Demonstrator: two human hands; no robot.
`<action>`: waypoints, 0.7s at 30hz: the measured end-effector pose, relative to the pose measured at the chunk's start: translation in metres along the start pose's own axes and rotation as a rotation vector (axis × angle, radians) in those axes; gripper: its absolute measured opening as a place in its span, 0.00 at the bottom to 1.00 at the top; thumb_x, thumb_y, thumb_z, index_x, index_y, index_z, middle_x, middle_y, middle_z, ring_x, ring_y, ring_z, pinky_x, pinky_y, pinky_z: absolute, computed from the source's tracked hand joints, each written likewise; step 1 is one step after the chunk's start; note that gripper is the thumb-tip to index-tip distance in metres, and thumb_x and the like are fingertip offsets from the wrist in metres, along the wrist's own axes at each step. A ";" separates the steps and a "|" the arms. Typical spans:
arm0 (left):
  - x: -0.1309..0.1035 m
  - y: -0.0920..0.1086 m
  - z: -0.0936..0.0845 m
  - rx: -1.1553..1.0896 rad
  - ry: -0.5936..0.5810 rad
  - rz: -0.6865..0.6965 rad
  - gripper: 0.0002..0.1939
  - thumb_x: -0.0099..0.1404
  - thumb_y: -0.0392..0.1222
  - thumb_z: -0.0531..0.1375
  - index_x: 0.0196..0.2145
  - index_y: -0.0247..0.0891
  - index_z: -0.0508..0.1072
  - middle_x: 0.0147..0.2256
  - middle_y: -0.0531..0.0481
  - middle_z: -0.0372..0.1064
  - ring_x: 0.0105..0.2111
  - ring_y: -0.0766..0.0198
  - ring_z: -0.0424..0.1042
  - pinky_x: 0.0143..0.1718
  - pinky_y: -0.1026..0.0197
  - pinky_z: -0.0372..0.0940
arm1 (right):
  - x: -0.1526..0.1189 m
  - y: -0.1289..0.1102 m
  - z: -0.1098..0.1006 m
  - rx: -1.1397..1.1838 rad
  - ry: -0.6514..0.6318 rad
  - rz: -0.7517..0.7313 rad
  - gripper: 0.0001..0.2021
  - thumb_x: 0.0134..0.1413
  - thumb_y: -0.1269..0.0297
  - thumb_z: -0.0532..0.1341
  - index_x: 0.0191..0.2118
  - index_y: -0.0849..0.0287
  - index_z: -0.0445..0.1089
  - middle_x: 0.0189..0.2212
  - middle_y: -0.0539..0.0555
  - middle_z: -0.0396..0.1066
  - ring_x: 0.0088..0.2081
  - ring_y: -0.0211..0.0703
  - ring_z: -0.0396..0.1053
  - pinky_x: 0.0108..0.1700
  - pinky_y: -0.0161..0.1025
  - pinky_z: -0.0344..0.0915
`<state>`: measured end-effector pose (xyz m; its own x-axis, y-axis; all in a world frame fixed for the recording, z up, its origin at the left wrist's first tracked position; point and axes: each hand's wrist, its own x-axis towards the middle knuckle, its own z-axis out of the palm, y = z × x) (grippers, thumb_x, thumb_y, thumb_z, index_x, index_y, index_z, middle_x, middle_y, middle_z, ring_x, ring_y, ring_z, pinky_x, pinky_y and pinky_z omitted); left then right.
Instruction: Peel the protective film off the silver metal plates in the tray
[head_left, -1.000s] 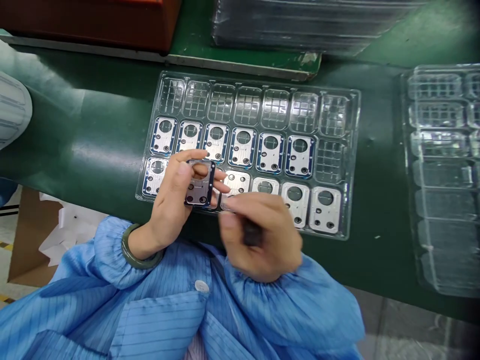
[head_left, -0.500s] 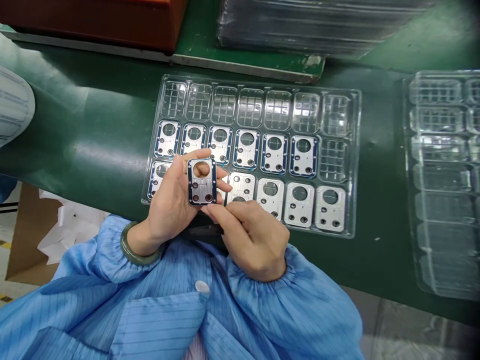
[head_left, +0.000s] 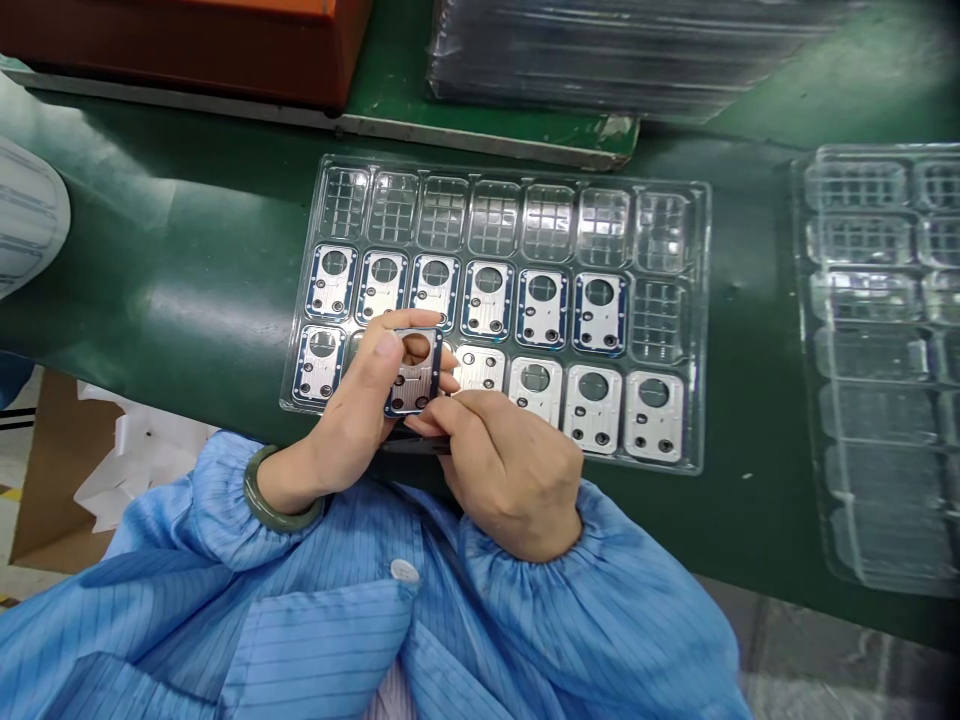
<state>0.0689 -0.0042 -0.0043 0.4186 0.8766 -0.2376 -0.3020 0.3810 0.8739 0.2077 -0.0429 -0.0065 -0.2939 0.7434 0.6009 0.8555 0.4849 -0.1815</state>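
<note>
My left hand (head_left: 349, 415) grips a silver metal plate (head_left: 415, 385) with a dark blue border, one large round hole and several small ones. Its thumb lies on the plate's left edge, and the other fingers reach behind. My right hand (head_left: 514, 470) is closed, its thumb and index finger pinched at the plate's lower right corner. From under that hand a dark slim tool (head_left: 412, 445) sticks out to the left; its kind is mostly hidden. Beneath both hands lies a clear plastic tray (head_left: 697, 400) with similar plates, blue-edged ones (head_left: 544, 318) in the middle row and plain silver ones (head_left: 654, 435) in front.
On the right is another clear tray stack (head_left: 877, 390). An orange-red bin (head_left: 172, 50) and a pile of clear trays (head_left: 600, 60) stand on a green raised board (head_left: 480, 135) at the back. A white round container (head_left: 30, 215) is at the left edge, above a cardboard box (head_left: 56, 480).
The plate has moved slightly right and down and is turned a little, with my left thumb now farther over its edge. My right hand stays at its lower corner.
</note>
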 end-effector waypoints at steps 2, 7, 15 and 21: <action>-0.001 0.000 -0.001 0.041 -0.011 -0.001 0.21 0.69 0.59 0.49 0.51 0.44 0.63 0.41 0.47 0.68 0.40 0.63 0.74 0.34 0.65 0.71 | 0.002 -0.001 -0.001 0.007 0.023 -0.011 0.06 0.62 0.69 0.59 0.32 0.63 0.70 0.23 0.52 0.71 0.24 0.37 0.66 0.24 0.38 0.56; -0.002 0.000 -0.003 0.049 -0.052 -0.019 0.20 0.70 0.58 0.47 0.53 0.46 0.63 0.43 0.47 0.68 0.41 0.62 0.73 0.33 0.64 0.71 | 0.010 -0.007 0.001 0.077 0.049 -0.030 0.13 0.65 0.70 0.54 0.29 0.61 0.70 0.21 0.50 0.70 0.22 0.35 0.63 0.24 0.37 0.56; 0.001 0.005 0.003 -0.214 0.089 0.013 0.19 0.66 0.56 0.56 0.46 0.39 0.67 0.35 0.50 0.70 0.33 0.65 0.72 0.35 0.62 0.71 | -0.004 -0.005 0.001 0.323 0.191 0.156 0.01 0.60 0.69 0.62 0.38 0.59 0.69 0.28 0.51 0.74 0.29 0.37 0.71 0.29 0.34 0.67; 0.003 0.008 0.003 -0.280 0.108 -0.012 0.18 0.66 0.54 0.55 0.45 0.37 0.69 0.34 0.49 0.71 0.34 0.65 0.73 0.34 0.63 0.71 | -0.012 0.010 -0.003 0.286 0.012 0.087 0.08 0.57 0.67 0.65 0.43 0.60 0.70 0.31 0.53 0.74 0.29 0.36 0.72 0.29 0.32 0.68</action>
<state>0.0703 0.0007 0.0027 0.3349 0.8918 -0.3043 -0.5278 0.4451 0.7234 0.2218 -0.0487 -0.0132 -0.2182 0.7835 0.5818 0.7220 0.5307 -0.4440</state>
